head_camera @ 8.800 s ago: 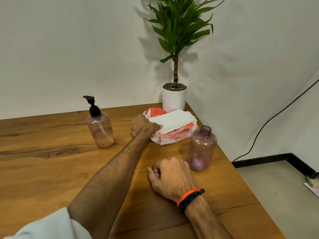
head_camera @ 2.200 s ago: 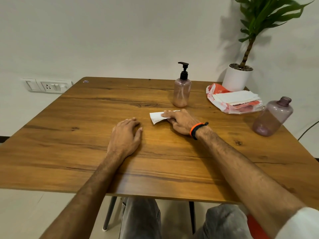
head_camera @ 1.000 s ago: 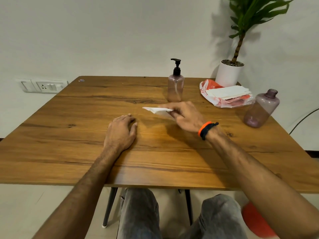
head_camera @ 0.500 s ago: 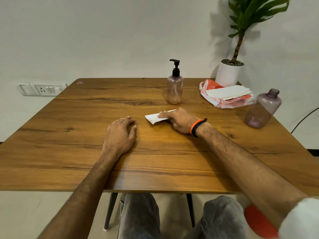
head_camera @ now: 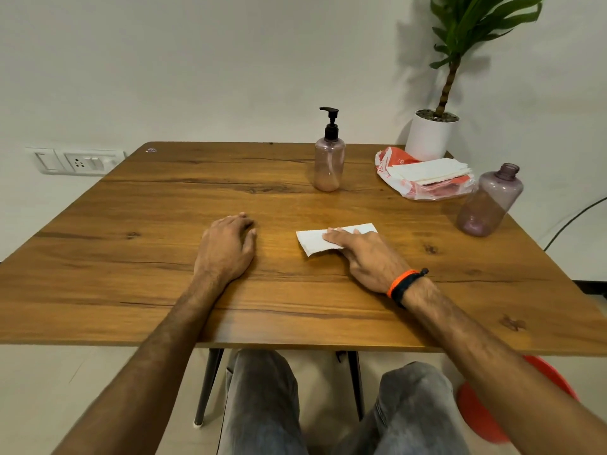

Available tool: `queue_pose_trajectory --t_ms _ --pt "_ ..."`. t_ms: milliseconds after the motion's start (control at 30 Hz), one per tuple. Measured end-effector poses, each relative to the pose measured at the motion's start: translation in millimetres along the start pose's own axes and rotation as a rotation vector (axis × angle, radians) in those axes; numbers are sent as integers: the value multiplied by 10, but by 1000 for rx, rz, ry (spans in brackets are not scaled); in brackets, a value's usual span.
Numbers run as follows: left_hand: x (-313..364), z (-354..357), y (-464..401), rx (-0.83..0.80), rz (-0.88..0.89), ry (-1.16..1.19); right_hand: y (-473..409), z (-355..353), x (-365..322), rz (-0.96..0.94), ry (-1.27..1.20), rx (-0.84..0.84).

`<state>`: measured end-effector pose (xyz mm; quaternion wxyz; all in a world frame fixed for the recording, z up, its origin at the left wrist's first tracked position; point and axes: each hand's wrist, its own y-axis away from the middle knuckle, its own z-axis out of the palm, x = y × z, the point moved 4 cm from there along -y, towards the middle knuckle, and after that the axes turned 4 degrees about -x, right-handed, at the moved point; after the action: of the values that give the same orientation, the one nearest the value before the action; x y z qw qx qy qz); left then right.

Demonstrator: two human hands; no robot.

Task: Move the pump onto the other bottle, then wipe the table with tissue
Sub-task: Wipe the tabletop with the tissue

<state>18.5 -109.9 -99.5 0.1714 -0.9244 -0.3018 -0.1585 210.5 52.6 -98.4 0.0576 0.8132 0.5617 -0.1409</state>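
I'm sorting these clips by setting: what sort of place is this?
Probably a plain room in a home or small office, not a workshop: a wooden table against a bare white wall, a potted plant in the corner and a wall socket. On the table stand a pump bottle and a tissue pack.

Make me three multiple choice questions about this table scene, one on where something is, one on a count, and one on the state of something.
1. Where is the tissue?
A. under the right hand
B. inside the open bottle
C. on the floor

2. How many bottles stand on the table?
A. one
B. two
C. four

3. What is the state of the bottle near the right edge?
A. capped with a pump
B. lying on its side
C. upright with its neck open

Answers: 1 A, straight fingers press the tissue flat on the wood. 2 B, the pump bottle and the open one. 3 C, nothing closes its neck.
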Motion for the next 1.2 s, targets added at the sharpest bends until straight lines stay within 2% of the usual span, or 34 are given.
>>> queue_pose_trajectory --t_ms 267,467,600,667,733,833,900,1033,1200 --pt "-68 -36 -19 13 17 120 80 193 -539 -21 56 -19" --pt "-163 -60 -32 29 -24 208 209 295 -920 -179 1 -132" --pt "-145 -57 -16 46 -17 234 329 194 -983 -300 -120 -203" --pt "-142 -64 -12 43 -11 231 345 106 -978 -315 -303 -256" --pt "-140 -71 -11 24 0 225 325 28 -955 -278 -661 -301" --pt "-123 -83 1 46 -3 167 178 -82 -819 -43 -1300 -263" --pt "-106 -82 8 63 -1 176 43 -149 -681 117 -1525 -174" --pt "-123 -63 1 67 2 186 -165 -226 -479 300 -1627 -32" --pt "-141 -46 -11 67 17 182 -295 -155 -367 354 -1592 -46"
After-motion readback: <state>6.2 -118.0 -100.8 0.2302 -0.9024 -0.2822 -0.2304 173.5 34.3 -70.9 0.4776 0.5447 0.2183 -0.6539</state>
